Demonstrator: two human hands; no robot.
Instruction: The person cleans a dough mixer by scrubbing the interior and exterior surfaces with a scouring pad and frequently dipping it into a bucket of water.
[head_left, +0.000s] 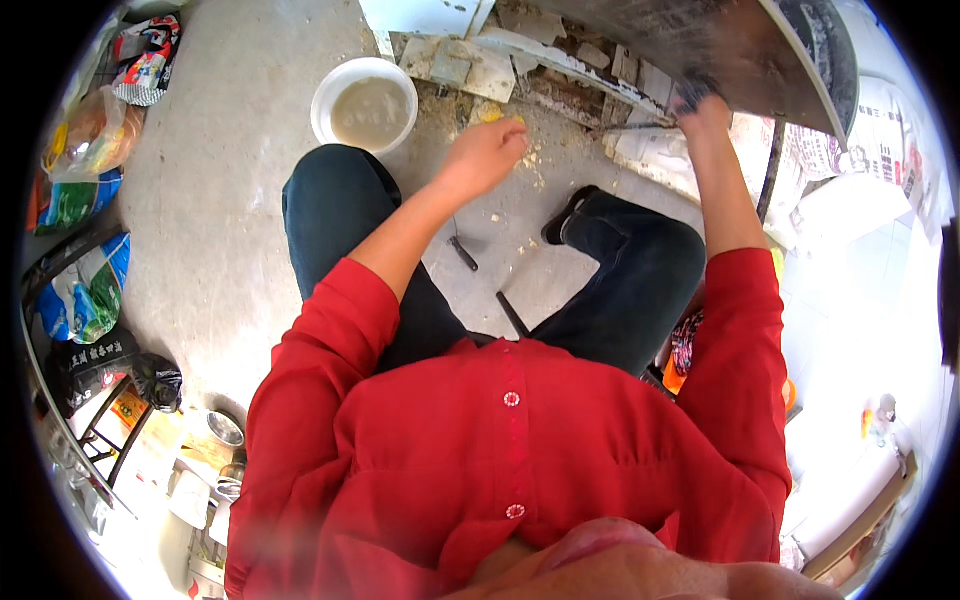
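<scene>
My left hand [485, 157] is curled closed above the floor, beside a white bucket [319, 104] of murky water. A small yellow piece [489, 112] shows just beyond its knuckles; whether the fingers hold it I cannot tell. My right hand [706, 117] reaches to the far right, under the edge of a large dark panel [715, 50]. Its fingers are closed around or against something dark, in shadow. Near it runs a grimy, whitish frame edge [590, 72] with rubble-like debris behind.
A dark-handled tool [463, 254] and a dark stick [512, 314] lie between my legs. Yellowish crumbs are scattered on the grey floor [225, 160]. Plastic bags [85, 290] line the left side. Broken tile pieces [475, 68] lie at the far side; white sacks [880, 125] stand at right.
</scene>
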